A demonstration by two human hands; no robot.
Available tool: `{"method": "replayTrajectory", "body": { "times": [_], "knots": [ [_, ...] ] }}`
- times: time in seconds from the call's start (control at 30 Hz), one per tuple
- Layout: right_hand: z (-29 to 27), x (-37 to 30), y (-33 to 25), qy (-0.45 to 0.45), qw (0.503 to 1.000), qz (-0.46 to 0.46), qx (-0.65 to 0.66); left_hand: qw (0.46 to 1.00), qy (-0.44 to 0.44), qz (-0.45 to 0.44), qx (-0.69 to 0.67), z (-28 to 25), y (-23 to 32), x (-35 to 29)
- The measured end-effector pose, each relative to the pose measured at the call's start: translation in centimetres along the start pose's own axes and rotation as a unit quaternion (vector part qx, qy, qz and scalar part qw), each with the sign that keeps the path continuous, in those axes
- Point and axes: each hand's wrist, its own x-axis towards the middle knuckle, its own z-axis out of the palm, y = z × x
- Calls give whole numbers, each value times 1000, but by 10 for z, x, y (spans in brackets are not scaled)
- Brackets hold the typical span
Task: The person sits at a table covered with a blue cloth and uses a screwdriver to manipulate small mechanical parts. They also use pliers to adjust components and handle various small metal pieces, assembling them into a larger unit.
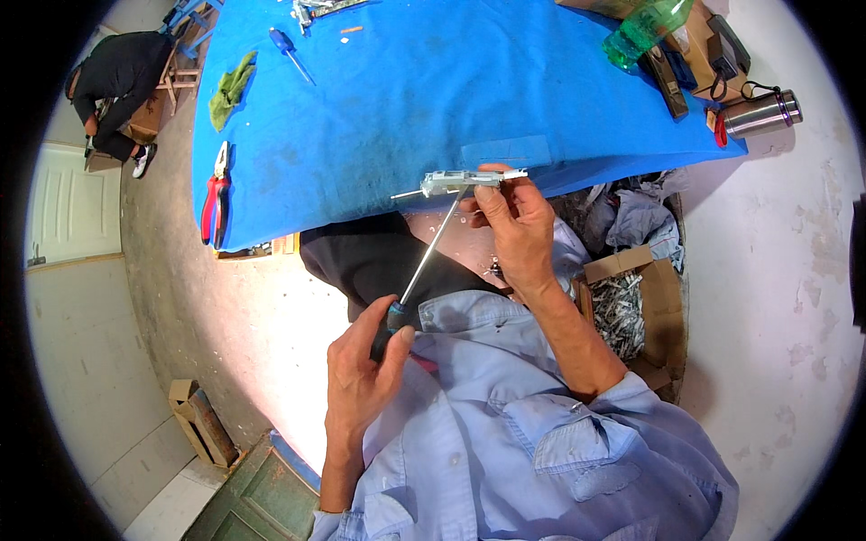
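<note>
My left hand [365, 361] is closed round the dark handle of a screwdriver [433, 248], low in front of my shirt. The long steel shaft slants up to the right, and its tip meets the underside of a small silver-grey metal mechanism [451, 181]. That piece is long and narrow, with a thin rod sticking out at its left end and a pale strip at the right. Fingers and thumb of my right hand [514, 221] pinch its right half, just off the near edge of the blue-covered table [379, 117]. The exact contact point of the tip is too small to make out.
Red-handled pliers [217, 198], a green cloth [232, 92] and a blue-handled screwdriver [290, 54] lie on the table's left. A green bottle [645, 34] and steel flask [762, 114] are at the right. Below stands a carton [663, 302] of small metal pieces. Another person [122, 81] bends over, far left.
</note>
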Motion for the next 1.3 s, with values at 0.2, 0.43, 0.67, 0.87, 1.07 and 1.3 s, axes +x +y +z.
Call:
{"method": "replayTrajectory", "body": {
  "times": [0.2, 0.43, 0.67, 0.87, 1.07, 1.3],
  "knots": [
    [2, 0, 4, -14, 999, -32, -10, 1000, -3, -12, 3, 0, 0, -1],
    [0, 4, 6, -44, 994, -73, -61, 1000, -10, -3, 19, -8, 4, 0],
    [4, 1, 5, -49, 996, -48, -52, 999, -17, -2, 50, -22, 15, 15],
    [-1, 8, 9, -13, 999, -19, 22, 999, 36, -7, 29, -22, -2, 27],
    [2, 6, 4, -6, 1000, -8, 27, 994, 100, -43, 13, -32, -21, 38],
    [2, 5, -3, 1, 1000, -7, 14, 979, 177, -18, 100, -43, -36, 78]
  ]
}}
